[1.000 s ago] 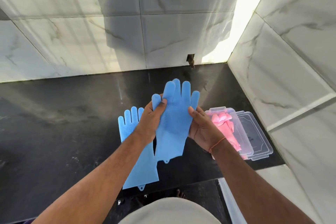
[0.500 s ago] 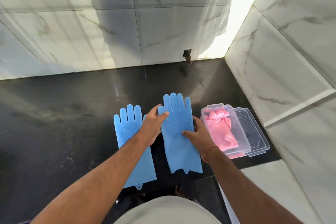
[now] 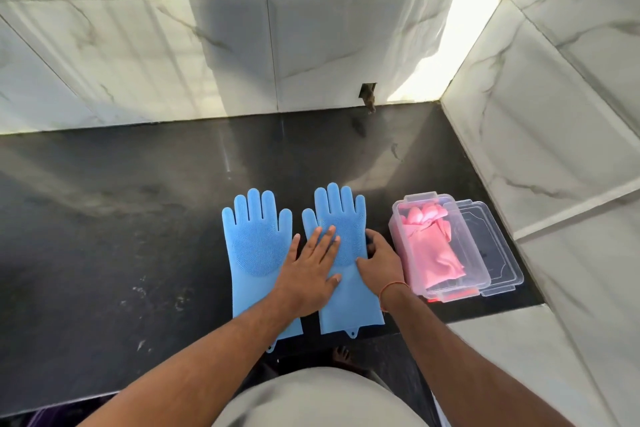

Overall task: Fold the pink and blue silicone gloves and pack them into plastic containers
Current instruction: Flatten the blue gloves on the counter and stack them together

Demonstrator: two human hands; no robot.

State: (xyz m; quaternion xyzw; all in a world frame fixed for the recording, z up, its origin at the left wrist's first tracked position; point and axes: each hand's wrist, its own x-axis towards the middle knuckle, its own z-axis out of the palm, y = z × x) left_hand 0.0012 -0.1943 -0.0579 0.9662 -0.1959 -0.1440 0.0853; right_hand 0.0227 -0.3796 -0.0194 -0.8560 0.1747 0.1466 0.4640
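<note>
Marble-patterned wall tiles (image 3: 311,28) rise behind and to the right of a black stone counter (image 3: 121,218), which fills the middle of the view from the left edge to the corner. 2 blue silicone gloves lie flat on the counter near its front edge, side by side and close but apart, fingers pointing toward the back wall and cuffs toward the person. The left blue glove (image 3: 258,246) shows its round patch of scrubbing nubs, and its cuff tab hangs just past the counter edge. The right blue glove (image 3: 341,218) lies under both hands. Just to its right stands a clear plastic container (image 3: 398,218) holding a folded pink glove (image 3: 433,253); how many pink gloves are inside cannot be told. A clear lid (image 3: 502,253) lies beside that container on its right, touching it. The left hand (image 3: 311,274) rests palm down on the right blue glove, fingers spread and flat, gripping nothing. The right hand (image 3: 379,262) sits at that glove's right edge, fingers curled over the edge and thumb pressed on top. An orange thread (image 3: 391,288) circles the right wrist.
</note>
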